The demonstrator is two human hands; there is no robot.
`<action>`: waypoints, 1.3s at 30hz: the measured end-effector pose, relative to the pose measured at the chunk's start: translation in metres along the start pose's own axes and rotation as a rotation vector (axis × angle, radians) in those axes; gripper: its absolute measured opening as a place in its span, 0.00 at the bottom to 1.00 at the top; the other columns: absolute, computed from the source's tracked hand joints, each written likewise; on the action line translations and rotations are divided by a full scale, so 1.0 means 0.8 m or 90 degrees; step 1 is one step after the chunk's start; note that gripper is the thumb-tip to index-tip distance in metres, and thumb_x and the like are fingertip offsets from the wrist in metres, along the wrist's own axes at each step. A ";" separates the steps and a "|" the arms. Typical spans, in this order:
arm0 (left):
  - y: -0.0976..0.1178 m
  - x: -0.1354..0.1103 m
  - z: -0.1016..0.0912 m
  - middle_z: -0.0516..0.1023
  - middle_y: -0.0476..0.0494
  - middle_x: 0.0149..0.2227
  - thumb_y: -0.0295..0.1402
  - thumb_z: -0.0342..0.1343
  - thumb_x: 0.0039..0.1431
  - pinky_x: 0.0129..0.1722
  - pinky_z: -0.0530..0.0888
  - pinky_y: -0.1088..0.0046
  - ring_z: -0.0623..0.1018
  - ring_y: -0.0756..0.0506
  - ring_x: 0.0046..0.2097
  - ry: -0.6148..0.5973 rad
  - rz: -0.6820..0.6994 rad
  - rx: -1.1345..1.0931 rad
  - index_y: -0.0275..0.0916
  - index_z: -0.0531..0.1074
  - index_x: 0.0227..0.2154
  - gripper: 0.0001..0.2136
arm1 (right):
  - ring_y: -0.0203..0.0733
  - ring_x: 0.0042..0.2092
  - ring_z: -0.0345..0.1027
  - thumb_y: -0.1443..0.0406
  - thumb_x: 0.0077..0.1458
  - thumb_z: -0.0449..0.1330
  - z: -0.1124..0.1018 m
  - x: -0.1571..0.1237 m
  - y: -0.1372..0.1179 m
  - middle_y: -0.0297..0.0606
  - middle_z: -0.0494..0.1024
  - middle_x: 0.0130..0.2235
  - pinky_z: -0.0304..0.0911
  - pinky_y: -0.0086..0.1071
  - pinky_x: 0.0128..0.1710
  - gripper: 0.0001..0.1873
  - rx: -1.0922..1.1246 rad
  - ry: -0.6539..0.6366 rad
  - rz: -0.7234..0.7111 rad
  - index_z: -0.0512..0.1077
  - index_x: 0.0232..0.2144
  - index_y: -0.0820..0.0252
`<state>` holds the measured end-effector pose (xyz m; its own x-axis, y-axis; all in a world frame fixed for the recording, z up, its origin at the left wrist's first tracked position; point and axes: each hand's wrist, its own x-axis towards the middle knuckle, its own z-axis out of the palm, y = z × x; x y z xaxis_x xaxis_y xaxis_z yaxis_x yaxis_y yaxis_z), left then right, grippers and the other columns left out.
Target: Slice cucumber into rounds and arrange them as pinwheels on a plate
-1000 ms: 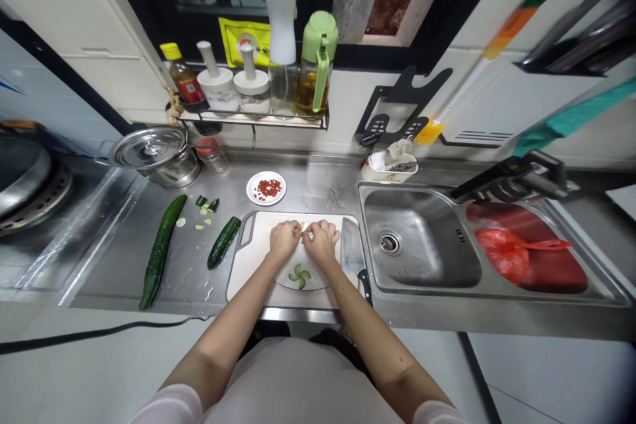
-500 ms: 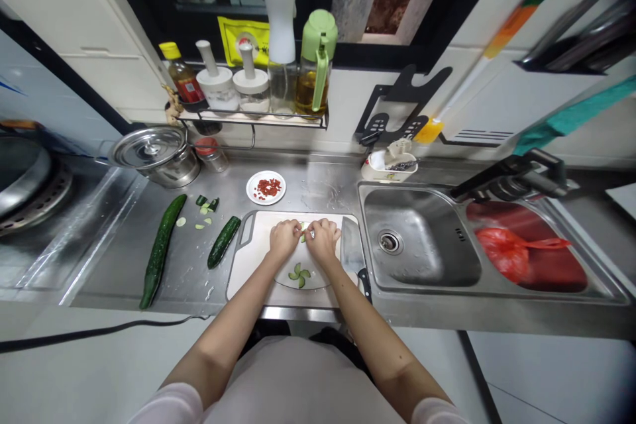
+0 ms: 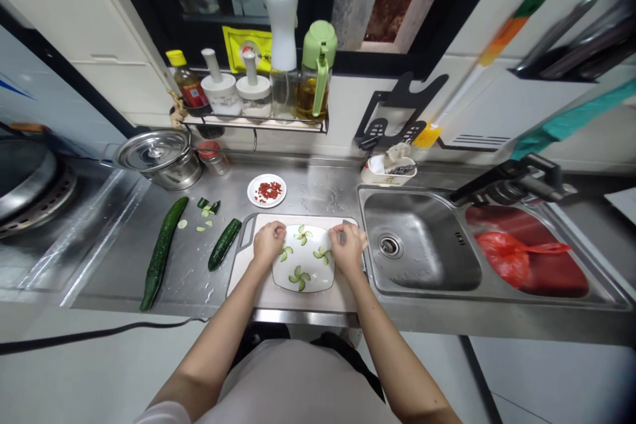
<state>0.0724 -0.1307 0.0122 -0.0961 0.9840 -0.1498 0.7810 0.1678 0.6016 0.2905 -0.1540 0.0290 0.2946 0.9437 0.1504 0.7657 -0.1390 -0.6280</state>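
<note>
A white plate point(image 3: 311, 265) with a dark rim lies on the cutting board point(image 3: 258, 299). Fans of thin green cucumber slices point(image 3: 299, 278) sit near its sides, its far edge and its near edge. At the plate's far left corner, my left hand point(image 3: 269, 242) has thumb and fingers pinched together on the rim, partly covering the left fan. Opposite it, my right hand point(image 3: 348, 246) is curled at the far right corner, finger and thumb closed by the rim. The knife on the board's right side is mostly hidden behind my right hand and arm.
Left of the board lie a cut cucumber point(image 3: 224, 244), a long cucumber point(image 3: 163, 255) and small cucumber pieces point(image 3: 213, 207). A small dish point(image 3: 252, 197) of red bits stands behind. To the right is a sink point(image 3: 422, 265); a lidded pot point(image 3: 173, 169) stands back left.
My hands have moved apart from the plate's far middle to its two sides. A cucumber fan, hidden between my fingers before, now shows at the far edge.
</note>
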 end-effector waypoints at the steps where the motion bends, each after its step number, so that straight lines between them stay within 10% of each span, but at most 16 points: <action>1: -0.007 -0.001 -0.003 0.80 0.48 0.36 0.32 0.53 0.58 0.40 0.67 0.73 0.76 0.46 0.40 0.019 -0.010 -0.012 0.44 0.76 0.37 0.08 | 0.48 0.47 0.57 0.56 0.57 0.53 -0.007 -0.003 0.004 0.40 0.73 0.38 0.47 0.38 0.47 0.14 0.007 0.009 -0.001 0.74 0.30 0.57; 13: -0.040 0.063 -0.047 0.80 0.48 0.37 0.36 0.53 0.59 0.38 0.67 0.74 0.77 0.46 0.38 0.158 -0.112 -0.025 0.44 0.76 0.41 0.10 | 0.49 0.43 0.63 0.51 0.56 0.53 -0.040 -0.040 0.015 0.40 0.77 0.35 0.51 0.41 0.47 0.17 0.066 0.050 -0.035 0.73 0.27 0.55; 24: -0.040 0.153 -0.057 0.78 0.39 0.46 0.32 0.54 0.58 0.47 0.69 0.66 0.76 0.40 0.49 0.042 -0.099 0.194 0.46 0.78 0.40 0.10 | 0.47 0.40 0.67 0.51 0.58 0.53 -0.035 -0.047 0.021 0.39 0.76 0.33 0.54 0.41 0.47 0.18 0.081 0.036 -0.087 0.73 0.27 0.55; 39: -0.035 0.166 -0.051 0.77 0.34 0.47 0.33 0.53 0.58 0.49 0.69 0.64 0.75 0.38 0.51 0.025 -0.076 0.207 0.39 0.77 0.37 0.09 | 0.45 0.40 0.67 0.53 0.58 0.52 -0.037 -0.045 0.021 0.38 0.76 0.33 0.55 0.39 0.46 0.16 0.098 0.016 -0.102 0.72 0.28 0.55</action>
<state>0.0127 -0.0020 0.0072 -0.2177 0.9610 -0.1706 0.9181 0.2609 0.2984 0.3097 -0.1992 0.0360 0.1926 0.9419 0.2752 0.7075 0.0610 -0.7041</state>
